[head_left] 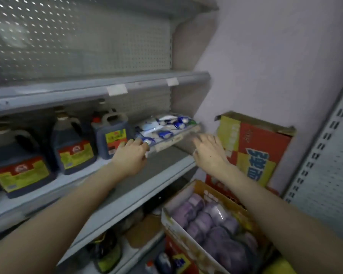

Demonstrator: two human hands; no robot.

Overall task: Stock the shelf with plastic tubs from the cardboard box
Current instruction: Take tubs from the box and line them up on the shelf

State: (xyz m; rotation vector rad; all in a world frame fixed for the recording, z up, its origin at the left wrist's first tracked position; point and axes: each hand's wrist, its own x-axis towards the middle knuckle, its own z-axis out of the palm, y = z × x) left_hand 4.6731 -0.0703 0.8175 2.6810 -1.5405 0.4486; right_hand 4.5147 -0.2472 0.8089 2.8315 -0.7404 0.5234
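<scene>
Landmark: shallow tray (167,142) of blue-and-white packets (163,125), sitting on the middle shelf (162,167).

- Left grip (130,157) at the tray's near-left corner, fingers bent onto it. Too blurred to tell whether it clasps the rim or only rests there.
- Right grip (210,153) just off the tray's right end, fingers straight and spread, holding nothing.
- Plastic tubs (202,218), purple and film-wrapped, all lie in the open cardboard box (167,220), below and right of the tray. None in hand, none seen on the shelf.
- Step, as I read it: shifting or squaring the tray to make room; stocking itself not yet begun.
- Next move would call for freeing both grips from the tray, reaching down to the box, then lifting a tub up onto the bare shelf board in front of the tray.
- Writing: dark jugs (111,135) left of the tray carry red, yellow and green labels, text unreadable. Red-and-yellow carton (255,153) right of the tray bears large blue characters, too smeared to read. Price tags (117,89) on the rail above the tray look blank.
</scene>
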